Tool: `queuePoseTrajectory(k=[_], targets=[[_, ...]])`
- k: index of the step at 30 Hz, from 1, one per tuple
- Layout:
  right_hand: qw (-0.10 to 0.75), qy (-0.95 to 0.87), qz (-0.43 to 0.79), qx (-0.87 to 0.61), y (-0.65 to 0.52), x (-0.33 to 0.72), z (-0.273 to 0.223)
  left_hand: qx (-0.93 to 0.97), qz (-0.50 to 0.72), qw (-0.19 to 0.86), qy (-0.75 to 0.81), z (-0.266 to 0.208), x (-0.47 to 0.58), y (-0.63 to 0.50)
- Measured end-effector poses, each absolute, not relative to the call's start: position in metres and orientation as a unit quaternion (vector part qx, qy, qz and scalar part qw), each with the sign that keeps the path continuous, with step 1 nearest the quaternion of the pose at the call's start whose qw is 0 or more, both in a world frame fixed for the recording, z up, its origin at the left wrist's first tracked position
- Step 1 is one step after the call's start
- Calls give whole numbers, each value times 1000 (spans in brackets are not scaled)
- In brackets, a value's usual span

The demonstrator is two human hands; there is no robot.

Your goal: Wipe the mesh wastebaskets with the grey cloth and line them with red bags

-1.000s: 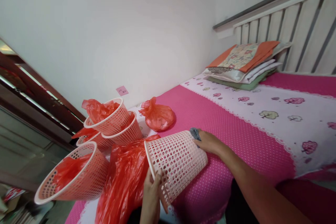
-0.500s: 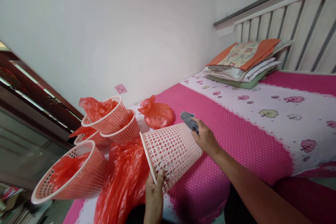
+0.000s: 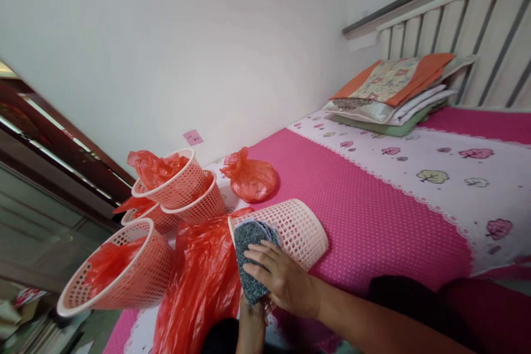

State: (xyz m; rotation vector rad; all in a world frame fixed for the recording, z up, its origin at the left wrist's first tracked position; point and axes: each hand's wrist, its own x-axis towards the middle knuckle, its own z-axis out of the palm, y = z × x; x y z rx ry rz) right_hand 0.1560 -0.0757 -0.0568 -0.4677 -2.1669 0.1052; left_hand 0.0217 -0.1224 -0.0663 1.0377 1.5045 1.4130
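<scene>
A pale pink perforated plastic basket (image 3: 305, 232) lies on its side on the bed, mouth facing left. My right hand (image 3: 282, 279) presses a folded grey, fuzzy cleaning cloth (image 3: 251, 238) onto the basket's side near the rim, fingers laid over it. Below the cloth, my left hand (image 3: 251, 323) grips the basket at the lower rim; most of its fingers are covered by the cloth. A loose red plastic bag (image 3: 194, 276) spreads over the bed just left of the basket's mouth.
Several pink baskets (image 3: 153, 276) with red plastic bags inside are grouped at the left. A tied red bag (image 3: 254, 180) sits behind the basket in my hands. Folded bedding (image 3: 390, 88) is stacked near the white headboard (image 3: 452, 38). A pink note (image 3: 193, 137) is on the wall.
My right hand has moved the cloth from the basket's closed end leftward and down to the rim. The cloth now spreads wider under my fingers and covers part of my left hand.
</scene>
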Motion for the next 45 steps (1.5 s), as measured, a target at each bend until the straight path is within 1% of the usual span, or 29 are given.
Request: queuePoseTrajectory(k=[6,9,13,16,23,30,33,37,39,42,45], targets=[[403,-880,93,-235,-65,173,-43,408,567,445,560,-78,35,-152],[388,-877,125,-256,-58,179,-40,390,566,444,575,-85,37,-157],[385,-862,161,-286,-46,184,-42,365,539,438,621,-91,34,-159],[390,-852,179,-299,-34,191,-46,357,550,437,615,-93,34,-158],[421,-814,152,-371,1,220,-69,341,580,442,593,-106,38,-158],[395,-765,146,-487,30,253,-84,334,593,452,576,-114,39,-158],[388,-742,167,-521,36,265,-84,327,593,454,579,-114,39,-158],[365,-671,253,-594,42,277,-82,331,595,451,578,-107,39,-158],[363,-646,278,-612,45,280,-82,338,594,453,573,-101,39,-157],[384,-636,293,-602,48,281,-82,350,589,452,571,-92,39,-155],[424,-620,314,-581,47,279,-83,356,581,434,589,-83,38,-151]])
